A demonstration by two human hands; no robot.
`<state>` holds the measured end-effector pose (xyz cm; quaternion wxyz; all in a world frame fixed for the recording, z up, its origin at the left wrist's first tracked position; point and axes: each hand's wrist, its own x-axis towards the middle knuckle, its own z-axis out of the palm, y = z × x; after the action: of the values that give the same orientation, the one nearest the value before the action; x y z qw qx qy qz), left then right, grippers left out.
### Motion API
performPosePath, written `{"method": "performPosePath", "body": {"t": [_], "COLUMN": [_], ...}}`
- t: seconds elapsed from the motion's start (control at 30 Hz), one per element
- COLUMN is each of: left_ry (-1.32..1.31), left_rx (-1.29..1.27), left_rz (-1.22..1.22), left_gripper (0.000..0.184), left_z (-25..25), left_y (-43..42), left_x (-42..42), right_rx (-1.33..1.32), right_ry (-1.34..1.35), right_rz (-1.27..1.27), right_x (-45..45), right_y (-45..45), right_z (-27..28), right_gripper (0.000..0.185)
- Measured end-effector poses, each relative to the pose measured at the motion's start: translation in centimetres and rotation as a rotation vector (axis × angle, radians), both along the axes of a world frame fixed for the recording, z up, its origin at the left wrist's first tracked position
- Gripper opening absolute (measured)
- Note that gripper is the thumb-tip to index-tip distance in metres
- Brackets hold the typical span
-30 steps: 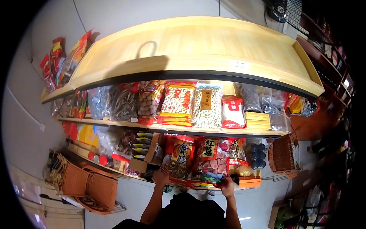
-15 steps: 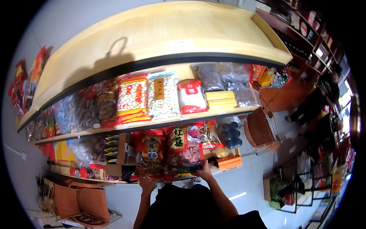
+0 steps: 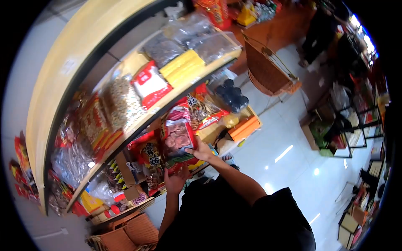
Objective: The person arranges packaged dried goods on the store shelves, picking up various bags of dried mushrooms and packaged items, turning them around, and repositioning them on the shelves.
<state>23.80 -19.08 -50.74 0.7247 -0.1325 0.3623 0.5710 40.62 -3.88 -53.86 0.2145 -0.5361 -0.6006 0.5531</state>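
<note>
A red bag of dried mushrooms [image 3: 177,136], with a clear window over brownish-pink pieces, lies tilted on the lower shelf. My right hand [image 3: 202,150] grips its right side, thumb on top. At the bag's bottom edge, my left hand [image 3: 176,179] is closed on the red wrapping; some of its fingers are hidden. Left of it sits another red-and-dark mushroom bag [image 3: 150,154] with large printed characters. Above and to the right lies a red-and-clear bag of dried goods [image 3: 204,109].
The upper shelf holds a white-and-red bag [image 3: 150,85], yellow packs [image 3: 183,67] and clear bags. Dark round items in plastic [image 3: 231,96] and an orange box [image 3: 245,125] are at the lower shelf's right end. A wicker basket [image 3: 268,73] stands beyond. People [image 3: 320,33] are at the upper right.
The view has turned and moved closer to the lower shelf. My right hand has shifted up the bag's side, and my left hand has come to its bottom edge.
</note>
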Motion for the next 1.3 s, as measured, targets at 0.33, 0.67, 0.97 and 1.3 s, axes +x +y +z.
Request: {"method": "performPosePath", "body": {"t": [0.33, 0.67, 0.97, 1.3], "left_ry": [0.145, 0.483, 0.557, 0.431], "left_rx": [-0.007, -0.070, 0.018, 0.037], "left_rz": [0.060, 0.344, 0.493, 0.649], "left_gripper": [0.070, 0.053, 0.052, 0.052], "left_z": [0.1, 4.4, 3.8, -1.2], "left_y": [2.1, -1.4, -5.9, -10.2], "left_x": [1.9, 1.1, -3.6, -10.1], "right_rx": [0.432, 0.179, 0.119, 0.227], "right_ry": [0.113, 0.301, 0.344, -0.305], "right_rz": [0.072, 0.361, 0.629, 0.245], "right_x": [0.7, -0.5, -5.4, -3.8], "right_y": [-3.0, -5.6, -7.7, 0.2], "right_z": [3.1, 4.3, 3.6, -5.9], "right_gripper": [0.078, 0.077, 0.081, 0.083]}}
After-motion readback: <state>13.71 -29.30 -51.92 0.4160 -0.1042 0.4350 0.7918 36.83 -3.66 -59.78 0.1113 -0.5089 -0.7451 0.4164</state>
